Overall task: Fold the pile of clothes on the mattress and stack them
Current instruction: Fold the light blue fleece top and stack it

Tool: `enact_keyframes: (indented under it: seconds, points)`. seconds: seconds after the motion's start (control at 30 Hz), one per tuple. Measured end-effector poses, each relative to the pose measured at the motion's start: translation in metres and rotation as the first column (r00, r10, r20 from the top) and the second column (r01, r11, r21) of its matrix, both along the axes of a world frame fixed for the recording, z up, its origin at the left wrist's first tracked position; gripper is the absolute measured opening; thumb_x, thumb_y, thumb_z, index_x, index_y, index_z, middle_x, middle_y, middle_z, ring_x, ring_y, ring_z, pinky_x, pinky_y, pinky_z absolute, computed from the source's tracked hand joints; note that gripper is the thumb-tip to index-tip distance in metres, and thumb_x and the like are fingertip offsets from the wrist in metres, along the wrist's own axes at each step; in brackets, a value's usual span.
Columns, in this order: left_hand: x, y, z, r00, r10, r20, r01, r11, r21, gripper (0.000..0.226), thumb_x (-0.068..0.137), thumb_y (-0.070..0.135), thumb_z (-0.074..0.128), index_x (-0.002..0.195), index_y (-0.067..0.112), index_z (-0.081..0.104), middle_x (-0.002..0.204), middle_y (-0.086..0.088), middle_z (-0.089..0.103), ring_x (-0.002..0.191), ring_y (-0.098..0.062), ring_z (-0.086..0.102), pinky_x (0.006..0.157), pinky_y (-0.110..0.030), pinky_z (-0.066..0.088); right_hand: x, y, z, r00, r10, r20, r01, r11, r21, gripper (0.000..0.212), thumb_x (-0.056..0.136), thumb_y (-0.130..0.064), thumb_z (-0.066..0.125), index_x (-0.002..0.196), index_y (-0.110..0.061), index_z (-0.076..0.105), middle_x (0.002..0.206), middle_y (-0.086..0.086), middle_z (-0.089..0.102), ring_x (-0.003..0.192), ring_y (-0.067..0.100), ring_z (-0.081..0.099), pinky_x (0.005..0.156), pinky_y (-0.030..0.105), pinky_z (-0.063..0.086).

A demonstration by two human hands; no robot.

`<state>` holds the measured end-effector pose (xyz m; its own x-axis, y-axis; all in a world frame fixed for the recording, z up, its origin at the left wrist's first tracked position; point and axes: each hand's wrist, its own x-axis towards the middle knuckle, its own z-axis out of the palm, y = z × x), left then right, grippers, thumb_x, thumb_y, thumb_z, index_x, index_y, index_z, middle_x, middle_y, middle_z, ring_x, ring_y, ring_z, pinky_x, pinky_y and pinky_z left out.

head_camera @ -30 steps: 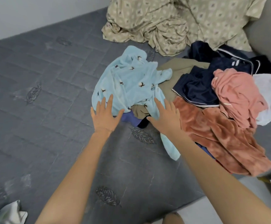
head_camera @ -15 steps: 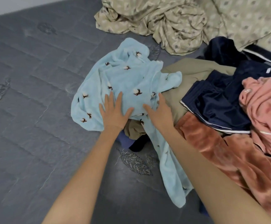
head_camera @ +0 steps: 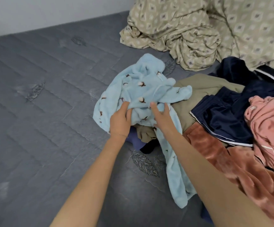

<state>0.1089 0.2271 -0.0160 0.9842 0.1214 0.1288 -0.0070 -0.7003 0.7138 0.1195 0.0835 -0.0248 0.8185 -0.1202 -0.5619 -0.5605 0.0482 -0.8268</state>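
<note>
A light blue fleece garment (head_camera: 142, 89) with small brown-and-white flower marks lies bunched on top of the clothes pile, one leg trailing toward me. My left hand (head_camera: 120, 121) grips its near fold, fingers curled into the cloth. Beside it my right hand (head_camera: 161, 116) pinches the same fabric. Under and right of it lie an olive garment (head_camera: 198, 90), a navy garment with white piping (head_camera: 228, 115), a rust fleece piece (head_camera: 231, 163) and a pink garment (head_camera: 270, 122).
The grey quilted mattress (head_camera: 51, 112) stretches to the left and toward me. A crumpled beige patterned sheet (head_camera: 198, 30) is heaped at the back right. A pale wall runs along the far edge.
Both hands went from lying flat on the blue garment to closing on it, and the fabric has bunched up between them. The view has pulled back a little.
</note>
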Motion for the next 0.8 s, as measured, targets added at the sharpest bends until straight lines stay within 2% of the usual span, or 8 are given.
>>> enact_keyframes:
  seconds: [0.07, 0.23, 0.37, 0.43, 0.5, 0.63, 0.73, 0.8]
  points:
    - [-0.013, 0.003, 0.028, 0.999, 0.035, 0.017, -0.034, 0.999, -0.024, 0.033, 0.096, 0.022, 0.043, 0.117, 0.002, 0.059, 0.076, -0.019, 0.061, 0.068, -0.031, 0.055, 0.061, -0.036, 0.038, -0.007, 0.012, 0.027, 1.000, -0.025, 0.008, 0.024, 0.999, 0.037, 0.091, 0.079, -0.065, 0.062, 0.150, -0.027, 0.019, 0.147, 0.000, 0.041, 0.128, 0.024, 0.047, 0.103, 0.046, 0.045]
    - [-0.055, 0.018, 0.098, 0.999, 0.026, 0.043, -0.024, 0.998, -0.058, 0.026, 0.096, 0.024, 0.044, 0.104, 0.004, 0.059, 0.058, 0.004, 0.041, 0.058, -0.024, 0.042, 0.057, -0.036, 0.031, -0.025, 0.036, 0.089, 0.996, -0.064, -0.066, 0.069, 0.995, 0.073, 0.099, 0.080, -0.062, 0.063, 0.152, -0.017, 0.012, 0.146, 0.004, 0.040, 0.126, 0.026, 0.050, 0.102, 0.045, 0.046]
    - [-0.099, 0.042, 0.133, 1.000, -0.007, 0.024, 0.009, 0.997, -0.071, 0.040, 0.092, 0.035, 0.035, 0.095, 0.002, 0.057, 0.052, 0.007, 0.034, 0.050, -0.017, 0.036, 0.053, -0.033, 0.032, -0.051, 0.068, 0.138, 0.991, 0.067, -0.114, -0.060, 0.996, 0.070, 0.106, 0.057, -0.064, 0.073, 0.143, -0.014, 0.036, 0.133, 0.007, 0.054, 0.115, 0.027, 0.057, 0.096, 0.046, 0.050]
    - [-0.124, 0.057, 0.149, 1.000, 0.014, 0.002, -0.014, 0.997, -0.081, 0.030, 0.091, 0.030, 0.037, 0.085, 0.004, 0.052, 0.050, 0.011, 0.030, 0.046, -0.010, 0.031, 0.052, -0.031, 0.028, -0.072, 0.085, 0.148, 0.984, 0.136, -0.118, -0.129, 0.989, 0.065, 0.062, 0.075, -0.044, 0.072, 0.125, -0.011, 0.053, 0.117, 0.008, 0.063, 0.100, 0.023, 0.062, 0.085, 0.038, 0.053]
    - [-0.147, 0.076, 0.164, 0.999, 0.038, -0.005, -0.039, 0.995, -0.096, 0.020, 0.093, 0.027, 0.041, 0.080, 0.013, 0.045, 0.049, 0.010, 0.030, 0.046, -0.009, 0.030, 0.050, -0.030, 0.028, -0.096, 0.102, 0.165, 0.981, 0.183, -0.070, -0.183, 0.983, 0.010, 0.010, 0.088, -0.019, 0.064, 0.083, -0.013, 0.058, 0.081, 0.005, 0.061, 0.073, 0.017, 0.056, 0.062, 0.027, 0.046]
    - [-0.188, 0.126, 0.194, 0.995, 0.088, 0.043, -0.082, 0.988, -0.129, 0.017, 0.097, 0.020, 0.048, 0.081, 0.013, 0.047, 0.057, 0.008, 0.039, 0.052, -0.014, 0.038, 0.055, -0.031, 0.033, -0.138, 0.149, 0.196, 0.956, 0.286, 0.059, -0.270, 0.943, -0.195, 0.043, 0.083, -0.008, 0.064, 0.056, -0.017, 0.032, 0.056, -0.001, 0.033, 0.053, 0.012, 0.031, 0.047, 0.021, 0.029]
    - [-0.215, 0.171, 0.219, 0.992, 0.093, 0.087, -0.079, 0.984, -0.157, 0.025, 0.091, 0.033, 0.043, 0.076, 0.013, 0.045, 0.059, 0.009, 0.040, 0.053, -0.009, 0.039, 0.053, -0.025, 0.032, -0.167, 0.187, 0.222, 0.946, 0.310, 0.096, -0.280, 0.929, -0.241, 0.050, 0.081, -0.005, 0.068, 0.053, -0.017, 0.028, 0.053, -0.002, 0.029, 0.050, 0.010, 0.031, 0.047, 0.018, 0.039]
    - [-0.233, 0.205, 0.235, 0.989, 0.096, 0.110, -0.075, 0.980, -0.182, 0.028, 0.090, 0.035, 0.043, 0.074, 0.013, 0.045, 0.058, 0.010, 0.042, 0.054, -0.007, 0.042, 0.052, -0.020, 0.033, -0.188, 0.214, 0.241, 0.951, 0.290, 0.106, -0.264, 0.942, -0.206, 0.055, 0.080, -0.007, 0.072, 0.050, -0.018, 0.027, 0.043, -0.007, 0.029, 0.047, 0.010, 0.035, 0.056, 0.030, 0.051]
